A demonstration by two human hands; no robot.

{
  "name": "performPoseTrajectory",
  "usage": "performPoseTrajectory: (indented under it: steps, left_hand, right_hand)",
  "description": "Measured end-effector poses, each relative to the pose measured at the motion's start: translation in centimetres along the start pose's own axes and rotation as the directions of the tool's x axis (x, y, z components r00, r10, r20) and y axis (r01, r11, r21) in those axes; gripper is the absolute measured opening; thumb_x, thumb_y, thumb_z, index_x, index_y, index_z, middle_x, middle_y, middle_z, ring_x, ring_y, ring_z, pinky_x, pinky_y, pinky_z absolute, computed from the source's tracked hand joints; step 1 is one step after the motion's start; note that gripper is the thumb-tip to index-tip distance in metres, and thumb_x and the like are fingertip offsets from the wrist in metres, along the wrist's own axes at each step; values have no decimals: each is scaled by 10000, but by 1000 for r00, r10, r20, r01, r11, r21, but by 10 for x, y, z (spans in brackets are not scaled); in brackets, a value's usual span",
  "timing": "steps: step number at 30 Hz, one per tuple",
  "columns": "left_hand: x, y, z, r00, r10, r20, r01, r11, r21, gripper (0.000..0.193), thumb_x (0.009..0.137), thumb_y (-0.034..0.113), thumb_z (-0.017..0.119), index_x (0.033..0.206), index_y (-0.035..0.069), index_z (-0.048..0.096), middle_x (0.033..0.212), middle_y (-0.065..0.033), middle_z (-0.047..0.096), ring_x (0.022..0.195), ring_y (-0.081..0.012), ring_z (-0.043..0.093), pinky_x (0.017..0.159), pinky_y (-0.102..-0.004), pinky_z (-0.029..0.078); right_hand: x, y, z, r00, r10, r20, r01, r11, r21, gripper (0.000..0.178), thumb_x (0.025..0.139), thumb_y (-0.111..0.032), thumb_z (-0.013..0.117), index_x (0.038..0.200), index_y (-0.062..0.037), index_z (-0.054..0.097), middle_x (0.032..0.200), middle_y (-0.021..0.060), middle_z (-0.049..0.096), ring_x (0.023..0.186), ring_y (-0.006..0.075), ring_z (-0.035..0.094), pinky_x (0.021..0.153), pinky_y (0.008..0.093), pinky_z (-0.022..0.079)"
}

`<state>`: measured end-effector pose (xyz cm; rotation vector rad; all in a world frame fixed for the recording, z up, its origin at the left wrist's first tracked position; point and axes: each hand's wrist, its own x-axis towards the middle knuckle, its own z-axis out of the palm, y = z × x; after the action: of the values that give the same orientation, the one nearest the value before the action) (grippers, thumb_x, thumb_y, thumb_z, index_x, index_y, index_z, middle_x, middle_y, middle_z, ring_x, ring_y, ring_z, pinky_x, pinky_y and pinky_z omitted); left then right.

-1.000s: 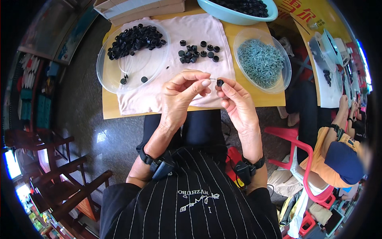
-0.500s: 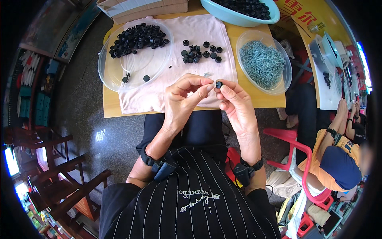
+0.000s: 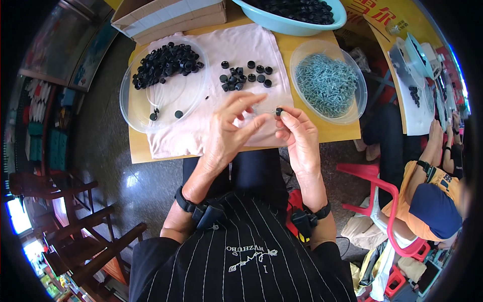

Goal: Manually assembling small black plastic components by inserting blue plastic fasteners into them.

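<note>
Between the thumb and fingertips of my right hand (image 3: 301,135) is a small black plastic cap (image 3: 278,111). A thin silvery screw seems to stick out of its left side. My left hand (image 3: 225,130) is just left of it, thumb and fingers apart with nothing between them. Beyond my hands, several loose black caps (image 3: 233,79) lie on a pale pink cloth (image 3: 173,136). To their left, a clear round tray (image 3: 132,120) holds a heap of black caps (image 3: 168,63). On the right, a clear round tub (image 3: 358,100) is full of silvery screws (image 3: 326,83).
At the back of the wooden table (image 3: 347,132) are a cardboard box (image 3: 173,20) and a light blue basin (image 3: 289,26) of black parts. A red plastic stool (image 3: 385,186) stands on the right, near another person in orange (image 3: 422,231). Dark wooden chairs (image 3: 95,221) stand on the left.
My left hand has come away from the cap, its fingers spreading apart. My right hand still holds the cap. The whole view has shifted slightly.
</note>
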<state>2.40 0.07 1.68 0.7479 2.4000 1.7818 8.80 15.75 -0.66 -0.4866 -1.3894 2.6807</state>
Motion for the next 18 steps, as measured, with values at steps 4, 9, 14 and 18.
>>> performPoseTrajectory:
  steps: [4, 9, 14, 18]
  left_hand:
    - [32, -13, -7, 981, 177, -83, -135, 920, 368, 284, 769, 98, 718, 1044, 45, 669, 1033, -106, 599, 917, -262, 573, 763, -346, 477]
    - [54, -27, 1, 959, 273, -77, -165, 758, 631, 245, 711, 76, 711, 949, 33, 666, 1010, -90, 566, 949, -294, 509, 830, -383, 438]
    - [58, -32, 5, 964, 251, -85, -144, 766, 626, 220, 689, 69, 712, 901, 33, 665, 1003, -80, 559, 951, -287, 496, 848, -378, 418]
    - [52, -22, 0, 956, 281, -78, -188, 799, 571, 216, 700, 49, 704, 905, 31, 640, 1029, -80, 570, 950, -293, 523, 837, -370, 435]
  right_hand:
    - [2, -2, -3, 999, 24, -27, -22, 999, 39, 199, 880, -125, 658, 1047, -22, 625, 935, 42, 645, 801, 73, 585, 639, 223, 514]
    - [2, -2, -3, 999, 44, -13, -44, 998, 45, 199, 876, -125, 664, 1046, -27, 626, 926, 37, 641, 793, 71, 586, 636, 217, 515]
    - [1, -2, -2, 999, 32, 6, -32, 999, 21, 208, 879, -129, 664, 1053, -22, 624, 922, 34, 638, 789, 67, 586, 637, 216, 517]
    - [-2, -4, 1, 1000, 27, 6, -27, 1000, -10, 207, 881, -130, 662, 1056, -26, 624, 921, 34, 636, 785, 66, 585, 639, 217, 516]
